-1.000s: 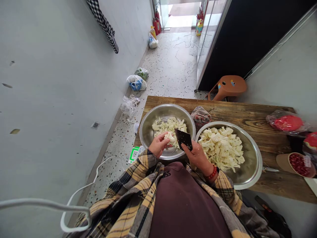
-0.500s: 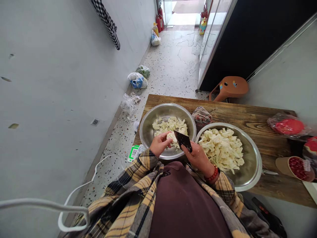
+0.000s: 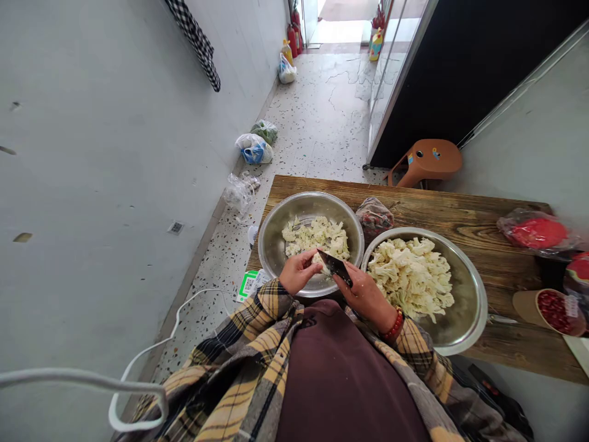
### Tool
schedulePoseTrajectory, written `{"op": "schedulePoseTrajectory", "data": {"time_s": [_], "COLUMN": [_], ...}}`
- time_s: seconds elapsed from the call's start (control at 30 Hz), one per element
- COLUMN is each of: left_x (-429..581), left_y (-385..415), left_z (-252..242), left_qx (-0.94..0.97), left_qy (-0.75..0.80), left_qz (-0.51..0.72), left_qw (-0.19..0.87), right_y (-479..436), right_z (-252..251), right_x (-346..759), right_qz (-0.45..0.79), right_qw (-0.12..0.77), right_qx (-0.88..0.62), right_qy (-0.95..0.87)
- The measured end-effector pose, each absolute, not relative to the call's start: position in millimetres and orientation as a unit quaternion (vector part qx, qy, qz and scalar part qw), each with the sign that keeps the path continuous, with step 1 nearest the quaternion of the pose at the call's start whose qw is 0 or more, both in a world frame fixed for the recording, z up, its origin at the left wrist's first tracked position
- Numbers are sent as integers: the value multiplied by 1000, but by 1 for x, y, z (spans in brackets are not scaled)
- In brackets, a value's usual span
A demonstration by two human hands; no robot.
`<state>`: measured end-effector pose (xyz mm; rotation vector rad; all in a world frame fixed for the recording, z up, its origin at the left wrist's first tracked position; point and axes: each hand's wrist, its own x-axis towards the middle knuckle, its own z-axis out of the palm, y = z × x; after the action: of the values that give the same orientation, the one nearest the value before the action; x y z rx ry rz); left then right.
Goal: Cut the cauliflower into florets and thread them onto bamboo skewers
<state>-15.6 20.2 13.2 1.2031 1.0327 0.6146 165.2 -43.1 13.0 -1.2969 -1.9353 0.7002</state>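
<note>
My left hand pinches a small cauliflower piece over the near side of the left steel bowl. In my right hand is a dark, wide-bladed knife, its blade tilted against the piece. Cut cauliflower florets lie on the bottom of the left bowl. Larger cauliflower pieces are heaped in the right steel bowl, just beyond my right wrist. The knife's handle is hidden in my fingers.
Both bowls stand on a wooden table. Behind them lies a plastic bag with reddish contents. A paper tub of red pieces and a red bundle in plastic are at right. An orange stool stands beyond the table.
The knife blade has turned flatter and now shows a narrower face, close against the cauliflower piece. Both hands stay nearly in place above the left bowl.
</note>
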Motion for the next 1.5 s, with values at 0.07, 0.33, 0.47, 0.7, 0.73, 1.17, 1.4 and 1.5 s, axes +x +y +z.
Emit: {"op": "schedulePoseTrajectory", "data": {"time_s": [0.07,0.33,0.47,0.7,0.73,1.17,1.4,1.5], "left_x": [-15,-17,-17,-8,-6,42,41,58], "left_y": [20,19,19,13,12,-8,-10,-8], "left_z": [15,9,2,0,0,-29,-40,-36], "left_qx": [535,580,572,518,512,321,245,238], "left_qy": [459,463,465,441,443,479,501,486], "left_qz": [270,267,272,286,293,295,243,254], "left_qw": [656,615,618,675,675,762,793,802], "right_y": [-44,-42,-40,-38,-39,-66,-94,-108], "right_z": [13,18,13,4,3,-10,-21,-22], "right_x": [165,157,153,146,146,169,246,280], "right_qz": [269,262,236,197,192,202,157,125], "right_qw": [340,315,306,307,311,322,289,273], "right_qx": [-498,-538,-555,-581,-584,-619,-810,-846], "right_qy": [-751,-737,-737,-727,-725,-688,-485,-441]}}
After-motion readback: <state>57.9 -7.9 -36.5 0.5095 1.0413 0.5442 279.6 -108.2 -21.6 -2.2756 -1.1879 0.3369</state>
